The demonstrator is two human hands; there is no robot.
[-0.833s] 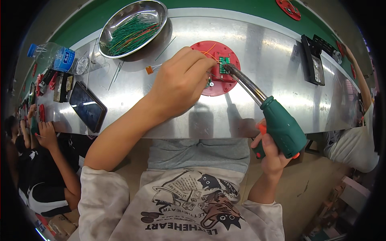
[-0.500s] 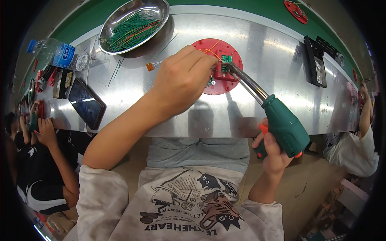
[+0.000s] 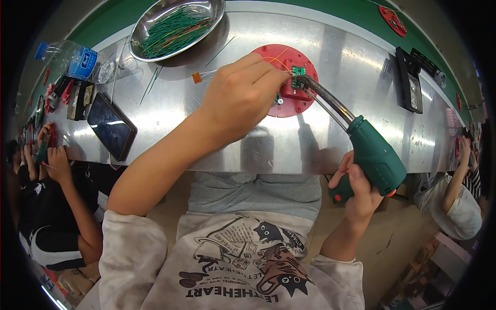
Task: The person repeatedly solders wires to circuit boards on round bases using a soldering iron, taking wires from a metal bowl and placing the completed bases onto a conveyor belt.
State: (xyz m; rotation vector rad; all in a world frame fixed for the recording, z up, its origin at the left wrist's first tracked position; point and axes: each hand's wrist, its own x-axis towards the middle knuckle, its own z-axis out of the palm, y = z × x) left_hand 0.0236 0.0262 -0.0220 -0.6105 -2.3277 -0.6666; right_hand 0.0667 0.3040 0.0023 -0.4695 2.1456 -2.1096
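My left hand (image 3: 247,98) is closed in a pinch at a small green circuit board (image 3: 298,70), apparently on a thin wire, though the fingertips partly hide it. The board sits on a round red plastic housing (image 3: 306,107). Orange wires (image 3: 276,57) loop over the housing's far side. White leads run out from beneath my left hand to a small orange piece (image 3: 196,77). In my right hand (image 3: 358,191) is a green soldering gun (image 3: 378,155), gripped by its handle below the table edge. Its long metal nozzle slants up to the left, with the tip at the board.
A steel bowl (image 3: 135,47) of mostly green wires (image 3: 175,33) stands at the far left. Left of me lie a phone (image 3: 110,127) and a plastic bottle (image 3: 81,63). At right is a black case (image 3: 408,82). People work on both sides.
The housing appears slightly farther right and up in the picture, along with my left hand. The soldering gun has shifted right, and my right hand's fingers have loosened near the trigger.
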